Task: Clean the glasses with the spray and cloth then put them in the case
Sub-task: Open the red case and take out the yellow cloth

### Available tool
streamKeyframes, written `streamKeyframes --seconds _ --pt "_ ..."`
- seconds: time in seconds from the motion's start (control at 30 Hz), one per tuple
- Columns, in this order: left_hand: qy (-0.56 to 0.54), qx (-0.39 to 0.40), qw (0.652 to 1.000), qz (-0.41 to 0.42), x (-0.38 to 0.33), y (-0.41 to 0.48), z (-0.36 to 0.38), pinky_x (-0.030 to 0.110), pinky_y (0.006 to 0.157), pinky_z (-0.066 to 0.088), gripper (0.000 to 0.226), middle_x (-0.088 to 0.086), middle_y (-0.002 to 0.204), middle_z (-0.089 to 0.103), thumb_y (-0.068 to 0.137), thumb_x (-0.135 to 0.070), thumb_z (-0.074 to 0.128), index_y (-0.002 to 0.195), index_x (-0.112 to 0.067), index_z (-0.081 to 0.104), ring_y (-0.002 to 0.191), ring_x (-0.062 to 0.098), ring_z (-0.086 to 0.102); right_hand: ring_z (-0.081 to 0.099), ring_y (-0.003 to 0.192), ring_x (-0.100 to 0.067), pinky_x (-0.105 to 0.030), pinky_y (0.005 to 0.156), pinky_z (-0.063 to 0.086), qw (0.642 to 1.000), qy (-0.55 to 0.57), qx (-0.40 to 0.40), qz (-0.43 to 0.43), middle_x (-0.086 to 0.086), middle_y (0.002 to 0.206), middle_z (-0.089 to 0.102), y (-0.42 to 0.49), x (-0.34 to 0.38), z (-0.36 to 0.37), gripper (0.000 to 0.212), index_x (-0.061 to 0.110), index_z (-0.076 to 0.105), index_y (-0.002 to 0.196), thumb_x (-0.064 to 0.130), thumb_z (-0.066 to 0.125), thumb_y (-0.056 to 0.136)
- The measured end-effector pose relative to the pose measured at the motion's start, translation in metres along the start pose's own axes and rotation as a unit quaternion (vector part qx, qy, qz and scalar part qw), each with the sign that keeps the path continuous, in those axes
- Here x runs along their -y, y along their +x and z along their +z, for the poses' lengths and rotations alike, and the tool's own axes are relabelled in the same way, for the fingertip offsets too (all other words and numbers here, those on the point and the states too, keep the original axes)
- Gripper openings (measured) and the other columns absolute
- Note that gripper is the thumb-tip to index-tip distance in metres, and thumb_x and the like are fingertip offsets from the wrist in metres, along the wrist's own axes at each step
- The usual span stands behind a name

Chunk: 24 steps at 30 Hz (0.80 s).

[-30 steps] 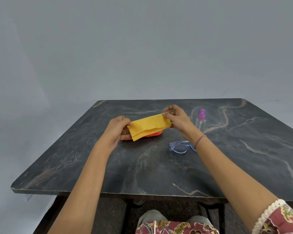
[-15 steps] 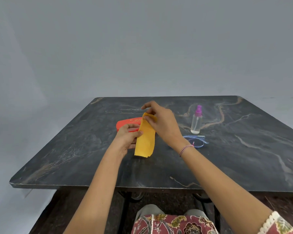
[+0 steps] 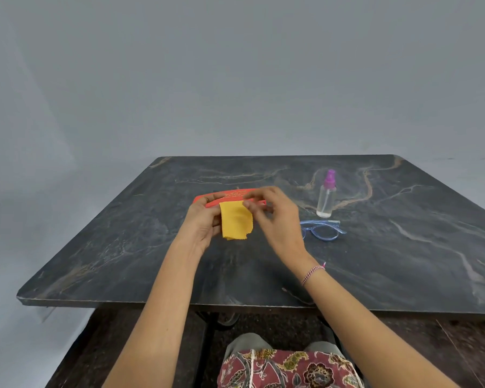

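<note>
Cloth [image 3: 235,219] folded, held on the near side of the case [image 3: 233,194].
Fingers of your left hand [image 3: 199,226] pinch its left edge; fingers of your right hand [image 3: 280,222] pinch its upper corner.

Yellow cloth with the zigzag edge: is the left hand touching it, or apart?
Touching. The head view shows the left hand gripping the left edge of the yellow zigzag-edged cloth, with no gap between them.

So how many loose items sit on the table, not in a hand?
3: the case at the centre, the spray bottle to its right, the glasses just in front of the bottle.
</note>
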<state>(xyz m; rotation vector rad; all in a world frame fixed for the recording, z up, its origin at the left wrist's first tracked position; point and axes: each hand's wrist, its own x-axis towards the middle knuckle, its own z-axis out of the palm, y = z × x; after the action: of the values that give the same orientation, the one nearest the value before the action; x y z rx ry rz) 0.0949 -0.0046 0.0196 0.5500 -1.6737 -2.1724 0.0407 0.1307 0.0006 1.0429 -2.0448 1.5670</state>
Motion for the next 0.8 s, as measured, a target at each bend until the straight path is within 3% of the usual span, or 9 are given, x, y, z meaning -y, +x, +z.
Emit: streamKeyframes --seconds 0.07,0.17,0.27,0.37,0.53,0.63,0.8 --pt "0.004 0.008 1.0 0.004 -0.001 0.0 -0.001 0.025 0.055 0.056 0.024 0.006 0.081 0.066 0.089 0.002 0.054 0.109 -0.011 0.055 0.054 0.007 0.066 0.06 0.094 -0.008 -0.024 0.079 0.052 0.995 0.045 0.02 0.091 0.004 0.104 0.063 0.003 -0.005 0.002 0.021 0.021 0.065 0.104 0.023 0.068 0.084" --pt "0.004 0.02 1.0 0.014 -0.003 -0.002 -0.002 0.024 0.056 0.056 0.022 0.006 0.082 0.066 0.087 0.005 0.055 0.097 -0.015 0.058 0.056 0.006 0.066 0.061 0.088 -0.01 -0.02 0.074 0.05 0.978 0.099 0.073 0.167 0.005 0.097 0.065 0.002 -0.007 0.007 0.027 0.031 0.062 0.104 0.025 0.072 0.08" --pt "0.004 0.005 1.0 0.023 -0.003 -0.001 -0.005 0.023 0.056 0.056 0.02 0.006 0.08 0.067 0.085 0.004 0.058 0.095 -0.014 0.058 0.061 0.01 0.066 0.056 0.077 -0.011 -0.024 0.068 0.05 0.974 0.101 0.084 0.182 0.008 0.084 0.061 0.002 -0.007 0.013 0.023 0.035 0.065 0.091 0.021 0.076 0.076" --pt "-0.002 -0.017 1.0 0.011 -0.001 -0.001 -0.01 0.022 0.05 0.055 0.011 0.002 0.072 0.068 0.088 -0.004 0.059 0.093 -0.014 0.056 0.055 0.008 0.066 0.052 0.073 -0.011 -0.031 0.071 0.053 0.973 0.096 0.07 0.2 0.009 0.077 0.059 0.002 -0.008 0.017 0.019 0.034 0.069 0.082 0.017 0.076 0.076" --pt "0.04 -0.002 0.999 0.017 0.005 -0.007 -0.023 0.022 0.05 0.053 0.014 0.002 0.078 0.067 0.085 -0.009 0.064 0.089 -0.019 0.055 0.061 0.01 0.066 0.058 0.085 -0.014 -0.036 0.083 0.055 0.963 0.081 0.079 0.246 0.0 0.093 0.064 -0.002 -0.011 0.025 0.021 0.023 0.072 0.099 0.013 0.072 0.08" --pt "0.086 0.014 0.996 0.027 0.008 -0.009 -0.03 0.017 0.053 0.053 0.02 0.005 0.084 0.064 0.08 0.005 0.065 0.09 -0.012 0.065 0.074 0.013 0.064 0.058 0.094 -0.014 -0.028 0.083 0.051 0.959 0.052 0.14 0.243 0.002 0.101 0.062 -0.004 -0.007 0.024 0.031 0.019 0.067 0.112 0.015 0.07 0.081" --pt "0.218 0.007 0.976 0.025 0.016 -0.005 -0.04 0.014 0.055 0.054 0.03 0.009 0.086 0.063 0.077 0.012 0.066 0.105 0.002 0.066 0.075 0.016 0.062 0.051 0.094 -0.01 -0.018 0.08 0.037 0.949 -0.128 0.236 0.167 -0.001 0.113 0.058 -0.004 -0.002 0.02 0.049 0.017 0.058 0.126 0.02 0.072 0.08"
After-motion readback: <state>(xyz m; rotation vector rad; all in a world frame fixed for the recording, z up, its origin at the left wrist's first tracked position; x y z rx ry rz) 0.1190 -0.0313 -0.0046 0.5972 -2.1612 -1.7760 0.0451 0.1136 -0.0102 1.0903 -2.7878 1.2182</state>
